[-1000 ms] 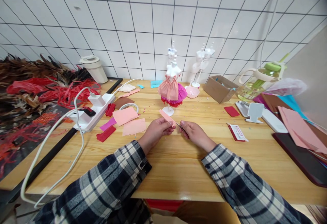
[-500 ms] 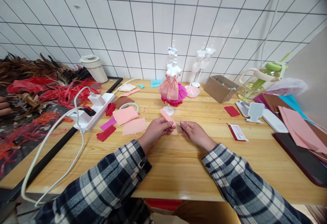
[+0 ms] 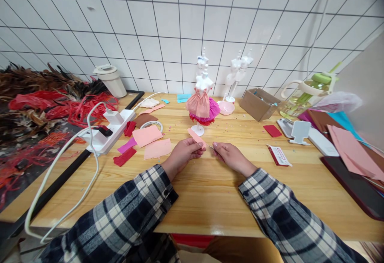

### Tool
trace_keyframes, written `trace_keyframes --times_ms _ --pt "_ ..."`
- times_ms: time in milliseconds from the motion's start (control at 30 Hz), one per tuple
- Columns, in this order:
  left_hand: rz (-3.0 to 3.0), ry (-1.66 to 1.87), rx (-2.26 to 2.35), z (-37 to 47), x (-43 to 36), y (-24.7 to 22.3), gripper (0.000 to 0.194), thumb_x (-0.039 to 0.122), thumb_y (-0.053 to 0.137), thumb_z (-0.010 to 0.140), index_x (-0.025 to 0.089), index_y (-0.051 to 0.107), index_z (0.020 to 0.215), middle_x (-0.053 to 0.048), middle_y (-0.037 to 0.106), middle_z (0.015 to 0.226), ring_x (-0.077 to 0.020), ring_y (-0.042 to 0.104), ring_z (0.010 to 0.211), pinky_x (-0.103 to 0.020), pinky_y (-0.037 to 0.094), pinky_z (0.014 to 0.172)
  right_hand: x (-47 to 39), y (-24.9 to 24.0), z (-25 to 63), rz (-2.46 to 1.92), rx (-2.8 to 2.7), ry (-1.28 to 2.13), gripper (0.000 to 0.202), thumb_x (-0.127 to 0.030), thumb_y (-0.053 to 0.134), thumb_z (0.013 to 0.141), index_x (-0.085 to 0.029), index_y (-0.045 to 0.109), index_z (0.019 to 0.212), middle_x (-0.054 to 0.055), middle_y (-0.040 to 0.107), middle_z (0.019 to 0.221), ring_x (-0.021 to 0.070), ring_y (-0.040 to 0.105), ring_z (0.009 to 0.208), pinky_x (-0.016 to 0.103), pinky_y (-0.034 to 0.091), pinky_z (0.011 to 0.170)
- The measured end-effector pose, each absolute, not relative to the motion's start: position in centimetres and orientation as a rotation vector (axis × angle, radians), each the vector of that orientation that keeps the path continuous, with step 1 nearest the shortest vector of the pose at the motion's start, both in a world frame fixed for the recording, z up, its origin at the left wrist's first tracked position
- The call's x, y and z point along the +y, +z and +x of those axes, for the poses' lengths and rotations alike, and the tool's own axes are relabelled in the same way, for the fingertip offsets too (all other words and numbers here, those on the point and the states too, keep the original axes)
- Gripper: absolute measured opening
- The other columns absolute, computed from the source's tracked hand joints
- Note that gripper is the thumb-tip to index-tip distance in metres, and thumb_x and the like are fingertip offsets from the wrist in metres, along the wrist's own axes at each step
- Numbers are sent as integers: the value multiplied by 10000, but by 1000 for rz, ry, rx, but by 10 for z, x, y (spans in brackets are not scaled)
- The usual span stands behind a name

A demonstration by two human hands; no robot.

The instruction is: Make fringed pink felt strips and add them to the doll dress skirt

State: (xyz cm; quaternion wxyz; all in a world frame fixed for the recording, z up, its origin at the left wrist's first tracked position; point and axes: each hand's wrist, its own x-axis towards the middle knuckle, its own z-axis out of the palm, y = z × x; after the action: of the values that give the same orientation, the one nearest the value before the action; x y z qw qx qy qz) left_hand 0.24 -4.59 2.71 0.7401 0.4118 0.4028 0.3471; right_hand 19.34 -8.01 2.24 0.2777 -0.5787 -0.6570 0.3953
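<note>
My left hand (image 3: 186,153) pinches a narrow pink paper strip (image 3: 196,136), which slants up and left from the fingertips. My right hand (image 3: 229,155) is closed on a thin metal tool (image 3: 211,147), whose tip reaches to the strip's lower right end; the rest of the tool is hidden in the fingers. Just behind the strip, a small white mannequin (image 3: 204,82) stands upright in a skirt (image 3: 200,105) of pink, magenta and red layers. Pink paper pieces (image 3: 157,148) lie left of my left hand, beside red and magenta ones (image 3: 124,156).
A power strip (image 3: 115,131) with white cables, a cup (image 3: 111,80) and feathers (image 3: 45,83) are at left. More mannequins (image 3: 237,73) and a cardboard box (image 3: 259,104) stand behind. On the right are a bottle (image 3: 306,93), a phone stand (image 3: 300,132) and a small packet (image 3: 279,155).
My right hand has shifted slightly to the right, with the tool. A person's hand at the far left edge is out of view now. My left hand and the strip stay put.
</note>
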Motion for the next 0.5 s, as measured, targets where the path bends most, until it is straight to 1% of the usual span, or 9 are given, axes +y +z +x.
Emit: trace_keyframes --times_ms 100,200,367,500 --pt "864 786 854 2 -44 25 202 248 743 721 116 628 821 -43 665 780 -74 593 628 -204 455 637 -83 22 189 -1567 -1648 1088 522 -611 270 920 -195 540 755 -42 439 528 115 406 486 241 322 504" --pt "779 832 810 1 -42 23 186 225 732 736 117 628 847 -46 671 837 -78 618 686 -204 480 692 -87 20 181 -1542 -1576 1057 475 -603 246 927 -215 501 822 -48 438 557 125 424 499 245 351 507" --pt "696 844 794 2 -41 23 124 169 701 760 104 624 832 -44 666 802 -80 628 682 -200 493 701 -89 16 172 -1572 -1749 854 348 -539 333 927 -230 443 809 -29 510 656 151 489 623 268 379 609" --pt "704 844 782 3 -41 22 110 159 700 757 101 624 814 -37 661 775 -79 623 667 -198 493 688 -88 14 169 -1564 -1785 802 300 -511 357 927 -234 437 842 -29 529 678 157 507 637 266 365 619"
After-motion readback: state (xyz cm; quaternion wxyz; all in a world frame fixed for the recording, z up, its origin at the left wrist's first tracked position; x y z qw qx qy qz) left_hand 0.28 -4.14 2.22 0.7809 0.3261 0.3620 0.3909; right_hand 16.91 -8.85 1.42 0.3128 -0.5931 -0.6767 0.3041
